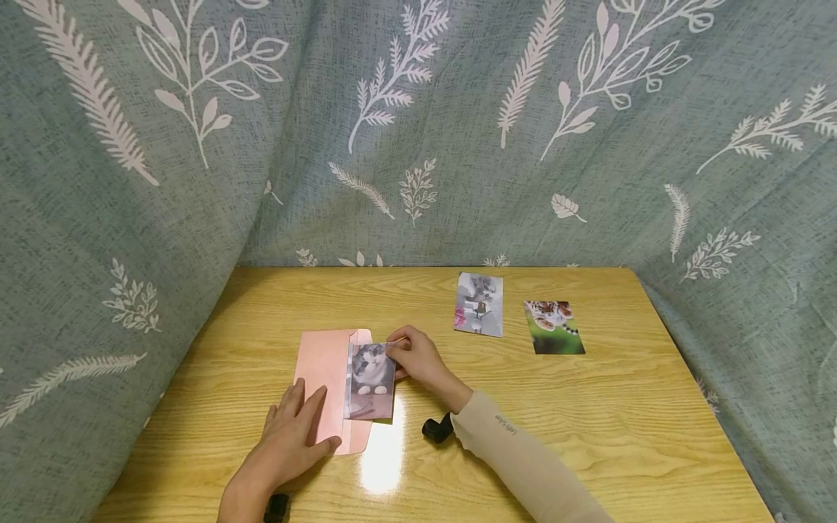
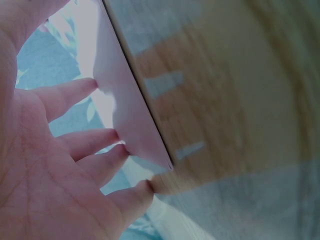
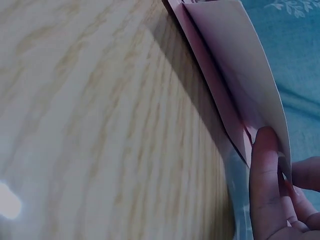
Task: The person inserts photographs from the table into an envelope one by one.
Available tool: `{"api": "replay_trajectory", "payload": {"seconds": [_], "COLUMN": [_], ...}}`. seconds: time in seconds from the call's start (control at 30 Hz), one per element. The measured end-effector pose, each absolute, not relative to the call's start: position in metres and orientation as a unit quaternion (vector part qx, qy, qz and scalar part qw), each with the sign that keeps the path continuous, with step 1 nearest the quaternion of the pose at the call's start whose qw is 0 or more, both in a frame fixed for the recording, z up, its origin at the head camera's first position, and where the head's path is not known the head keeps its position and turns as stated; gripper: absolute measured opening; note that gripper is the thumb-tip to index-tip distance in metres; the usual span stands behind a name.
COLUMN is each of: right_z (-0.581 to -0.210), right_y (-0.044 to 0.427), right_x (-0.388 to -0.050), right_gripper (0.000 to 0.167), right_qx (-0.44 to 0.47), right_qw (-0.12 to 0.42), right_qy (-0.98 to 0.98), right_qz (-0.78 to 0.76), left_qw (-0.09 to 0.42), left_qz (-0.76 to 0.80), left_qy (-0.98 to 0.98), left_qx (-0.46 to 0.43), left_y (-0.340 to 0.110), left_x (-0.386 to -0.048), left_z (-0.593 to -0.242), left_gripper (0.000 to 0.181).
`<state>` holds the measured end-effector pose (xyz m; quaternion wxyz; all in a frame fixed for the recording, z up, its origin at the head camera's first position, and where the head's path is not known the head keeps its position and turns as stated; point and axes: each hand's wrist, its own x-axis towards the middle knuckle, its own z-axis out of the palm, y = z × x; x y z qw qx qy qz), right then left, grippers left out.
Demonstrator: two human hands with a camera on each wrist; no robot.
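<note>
A pink envelope lies on the wooden table with its flap toward the right. Fingers spread, my left hand rests on the envelope's lower left part; the left wrist view shows its fingertips touching the pink paper. A cat photo lies over the opening side and flap of the envelope. My right hand pinches this photo at its upper right corner between thumb and fingers. In the right wrist view the photo's pale back tilts up from the pink paper. Whether its left edge is inside the envelope I cannot tell.
Farther back on the table lie a greyish photo of a cat and, to its right, a tiger photo with green grass. A patterned grey-green cloth hangs behind and along both sides. Black wrist devices sit beneath both wrists.
</note>
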<state>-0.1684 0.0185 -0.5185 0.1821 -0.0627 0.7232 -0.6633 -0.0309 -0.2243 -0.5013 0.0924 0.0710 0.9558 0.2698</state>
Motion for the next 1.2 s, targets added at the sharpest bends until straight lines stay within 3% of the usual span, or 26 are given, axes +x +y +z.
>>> {"api": "replay_trajectory", "payload": {"seconds": [1.2], "right_z": [-0.525], "right_y": [-0.022], "right_x": [-0.160], "right_gripper": [0.017], "right_qx": [-0.050], "right_qw": [0.199], "right_qy": [0.707], "right_qz": [-0.677], "left_qw": [0.092], "left_qz": [0.263], "left_qy": [0.958], "left_qx": [0.074], "left_y": [-0.225], "left_x": [-0.033], "left_z": [-0.504], "left_gripper": [0.087]}}
